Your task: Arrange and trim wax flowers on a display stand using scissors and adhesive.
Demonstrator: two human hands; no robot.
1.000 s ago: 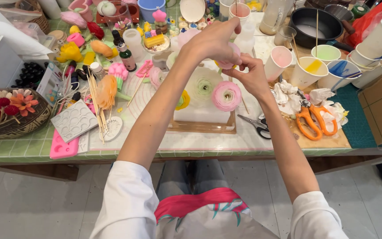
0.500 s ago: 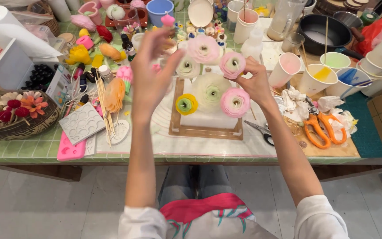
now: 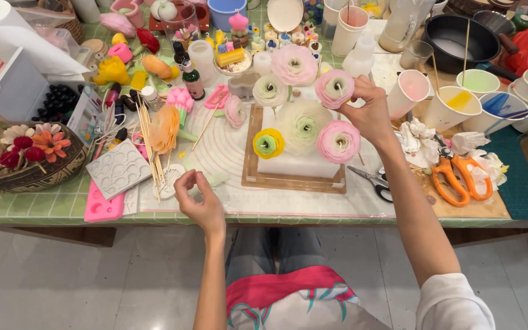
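Observation:
A white foam block [image 3: 300, 164] on a wooden tray [image 3: 293, 181] carries several handmade flowers on sticks: a large pale green one [image 3: 304, 124], a yellow one [image 3: 268, 143], a pink one [image 3: 338, 141]. My right hand [image 3: 369, 111] is raised over the block's far right corner, its fingers pinched on a pink flower with a green centre [image 3: 335, 88]. My left hand [image 3: 198, 200] hovers low at the table's near edge, left of the tray, fingers loosely curled and holding nothing.
Wooden skewers [image 3: 150, 148], a white mould [image 3: 119, 169] and a pink mould [image 3: 103, 208] lie left. Orange scissors [image 3: 454, 177] and small dark scissors [image 3: 375, 181] lie right. Paper cups of coloured liquid [image 3: 449, 107], a black pan [image 3: 459, 38], bottles and a flower basket [image 3: 29, 160] crowd the back.
My left hand has dropped from above the flowers to the table's near edge. My right hand stays up at the pink flower on the block's right.

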